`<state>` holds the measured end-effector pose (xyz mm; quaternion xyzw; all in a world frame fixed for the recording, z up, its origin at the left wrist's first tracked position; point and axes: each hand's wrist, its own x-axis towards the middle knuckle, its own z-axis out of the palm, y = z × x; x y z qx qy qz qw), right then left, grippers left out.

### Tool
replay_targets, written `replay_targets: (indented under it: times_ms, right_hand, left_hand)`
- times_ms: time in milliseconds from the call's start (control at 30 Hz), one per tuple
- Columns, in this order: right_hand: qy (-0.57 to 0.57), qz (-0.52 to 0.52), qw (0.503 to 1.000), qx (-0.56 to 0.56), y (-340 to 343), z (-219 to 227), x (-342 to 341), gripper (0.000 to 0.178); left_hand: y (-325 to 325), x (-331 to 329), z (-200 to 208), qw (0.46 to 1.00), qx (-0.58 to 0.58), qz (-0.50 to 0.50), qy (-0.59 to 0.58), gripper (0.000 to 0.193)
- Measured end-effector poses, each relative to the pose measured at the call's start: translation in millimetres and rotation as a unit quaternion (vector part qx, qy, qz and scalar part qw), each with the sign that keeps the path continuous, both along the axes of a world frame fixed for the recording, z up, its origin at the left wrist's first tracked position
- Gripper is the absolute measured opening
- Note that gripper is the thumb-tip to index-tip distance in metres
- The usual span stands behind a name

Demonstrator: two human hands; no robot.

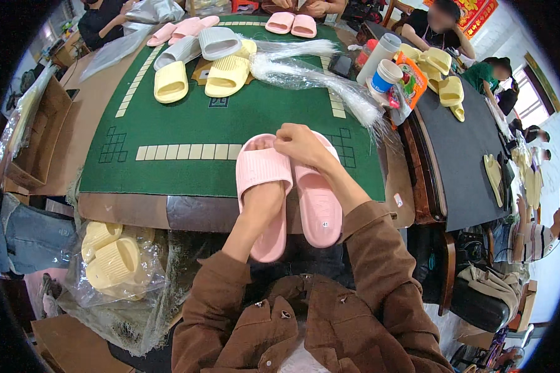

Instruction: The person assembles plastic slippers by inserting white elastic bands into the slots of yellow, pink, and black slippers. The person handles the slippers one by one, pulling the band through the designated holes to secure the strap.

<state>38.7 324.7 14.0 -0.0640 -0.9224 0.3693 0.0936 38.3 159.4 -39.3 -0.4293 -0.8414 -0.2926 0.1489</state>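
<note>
Two pink slide slippers hang side by side over the near edge of the table, toes away from me. My left hand (262, 194) is pushed through the strap of the left slipper (261, 170), its fingertips showing at the toe opening, and holds it up. The right slipper (319, 208) stays close against its mate, its sole facing up at me and its strap partly covered by my right arm. My right hand (300, 144) is closed over the toe ends where the two slippers meet. Whatever its fingers pinch there is hidden.
On the green table mat (193, 124) lie yellow slippers (171, 82), grey slippers (219, 42) and a bundle of clear plastic strands (320, 74). A white tub (384, 76) stands at right. Bagged yellow slippers (115, 261) hang at lower left. Other people sit around the tables.
</note>
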Motion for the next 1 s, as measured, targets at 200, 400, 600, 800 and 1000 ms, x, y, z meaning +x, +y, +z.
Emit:
replay_targets:
  times_ms: [200, 400, 600, 800, 1000]
  right_hand:
    - [0.022, -0.080, 0.990, -0.114, 2, 0, 4, 0.028]
    - [-0.012, -0.058, 0.994, -0.094, 2, 4, 3, 0.033]
    - [-0.003, -0.025, 0.998, -0.049, 2, 6, -1, 0.034]
    - [0.019, -0.101, 0.992, -0.066, 1, -5, -5, 0.027]
    - [0.069, -0.152, 0.984, -0.058, 15, -11, -4, 0.025]
  left_hand:
    - [22, -14, 0, 1.000, 0.011, -0.003, -0.007, 0.061]
    - [23, -12, 1, 0.995, 0.070, 0.000, -0.077, 0.056]
    - [24, -11, 5, 0.990, 0.098, -0.011, -0.100, 0.044]
    - [17, -10, -6, 0.999, 0.030, -0.024, -0.018, 0.056]
    - [-21, 26, 33, 0.935, -0.069, -0.110, -0.330, 0.046]
